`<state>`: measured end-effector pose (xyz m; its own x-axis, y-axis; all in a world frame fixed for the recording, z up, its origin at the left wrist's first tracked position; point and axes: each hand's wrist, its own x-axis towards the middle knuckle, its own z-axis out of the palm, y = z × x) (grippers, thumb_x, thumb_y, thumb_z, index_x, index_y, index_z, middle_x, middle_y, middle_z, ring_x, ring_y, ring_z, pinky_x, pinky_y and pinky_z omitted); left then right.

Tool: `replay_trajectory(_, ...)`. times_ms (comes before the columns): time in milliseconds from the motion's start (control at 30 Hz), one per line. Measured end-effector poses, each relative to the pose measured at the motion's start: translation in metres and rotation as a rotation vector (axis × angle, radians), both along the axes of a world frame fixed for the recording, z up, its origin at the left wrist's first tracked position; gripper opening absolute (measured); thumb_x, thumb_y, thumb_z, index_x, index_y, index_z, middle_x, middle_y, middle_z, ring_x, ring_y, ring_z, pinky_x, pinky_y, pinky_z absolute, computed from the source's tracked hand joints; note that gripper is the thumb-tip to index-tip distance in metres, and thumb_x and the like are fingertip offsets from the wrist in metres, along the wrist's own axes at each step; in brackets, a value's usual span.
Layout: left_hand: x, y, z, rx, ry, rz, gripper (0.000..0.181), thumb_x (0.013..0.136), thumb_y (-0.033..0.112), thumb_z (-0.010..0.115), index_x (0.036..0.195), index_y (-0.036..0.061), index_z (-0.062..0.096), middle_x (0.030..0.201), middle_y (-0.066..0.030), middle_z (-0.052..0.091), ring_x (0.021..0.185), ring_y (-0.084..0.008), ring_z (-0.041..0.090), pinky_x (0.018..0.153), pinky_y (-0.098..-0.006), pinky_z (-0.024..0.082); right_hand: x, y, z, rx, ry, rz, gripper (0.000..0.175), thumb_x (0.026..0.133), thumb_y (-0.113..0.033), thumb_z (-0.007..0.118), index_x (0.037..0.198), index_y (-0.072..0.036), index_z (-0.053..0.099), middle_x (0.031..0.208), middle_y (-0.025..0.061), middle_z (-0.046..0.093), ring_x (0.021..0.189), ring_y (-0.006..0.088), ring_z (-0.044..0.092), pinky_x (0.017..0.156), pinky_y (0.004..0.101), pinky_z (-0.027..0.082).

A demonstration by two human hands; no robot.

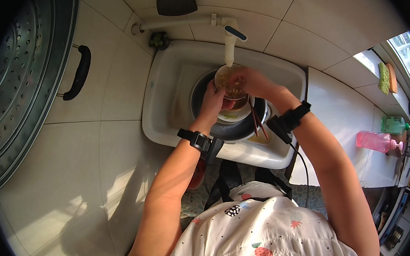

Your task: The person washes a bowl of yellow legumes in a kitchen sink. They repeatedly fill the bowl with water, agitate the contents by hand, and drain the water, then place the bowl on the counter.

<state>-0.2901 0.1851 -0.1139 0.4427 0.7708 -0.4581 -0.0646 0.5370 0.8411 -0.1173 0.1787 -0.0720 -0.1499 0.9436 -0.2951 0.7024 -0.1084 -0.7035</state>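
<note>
My left hand [213, 101] grips the left side of a bowl [221, 76] under the tap [229, 51]. Small pale pieces, perhaps beans or peanuts, lie in the bowl. The fingers of my right hand [254, 81] are inside the bowl among them, blurred, so their grip is hard to make out. Below the bowl are a white dish [238, 115] with green scraps on it and a large dark basin [218, 130]. A pair of reddish-brown chopsticks [257, 123] leans over the basin's front right edge. All of this is in a white sink [167, 91].
A perforated metal steamer [35, 69] with a black handle [80, 73] hangs at left. A dark spatula head [176, 0] is above the pipe. On the right counter [332, 117] are pink [374, 141] and green [393, 125] pump bottles. A sponge [383, 77] rests on the sill.
</note>
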Motion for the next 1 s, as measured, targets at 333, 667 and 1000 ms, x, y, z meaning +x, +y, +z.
replay_trajectory(333,-0.003,0.011,-0.018,-0.053,-0.007,0.058,0.044,0.090,0.013,0.047,0.129,0.0048,0.030,0.094,-0.0138,0.059,0.059,-0.0175,0.063,0.051,-0.0258,0.056,0.029,0.014,0.045,0.005,0.611,-0.384,0.023,0.085,0.000,0.046,0.101,-0.003,0.064,0.096,0.0069,0.064,0.086,0.0142,0.062,0.071,0.0256,0.051)
replay_trajectory(667,-0.002,0.015,-0.039,-0.054,-0.007,0.086,0.043,0.087,0.010,0.048,0.127,0.0055,0.034,0.096,-0.0143,0.059,0.064,-0.0201,0.064,0.053,-0.0271,0.056,0.015,0.014,0.077,0.536,0.004,-0.301,0.018,0.088,-0.011,0.049,0.099,-0.002,0.061,0.081,0.0111,0.065,0.075,0.0204,0.063,0.067,0.0313,0.049)
replay_trajectory(1000,-0.001,0.006,-0.013,0.043,0.026,-0.041,0.041,0.086,0.015,0.051,0.125,0.0105,0.039,0.094,-0.0099,0.062,0.071,-0.0204,0.065,0.056,-0.0267,0.055,-0.019,0.022,0.086,0.459,-0.041,-0.206,0.014,0.080,-0.016,0.051,0.080,-0.005,0.059,0.080,0.0190,0.061,0.078,0.0382,0.058,0.069,0.0480,0.045)
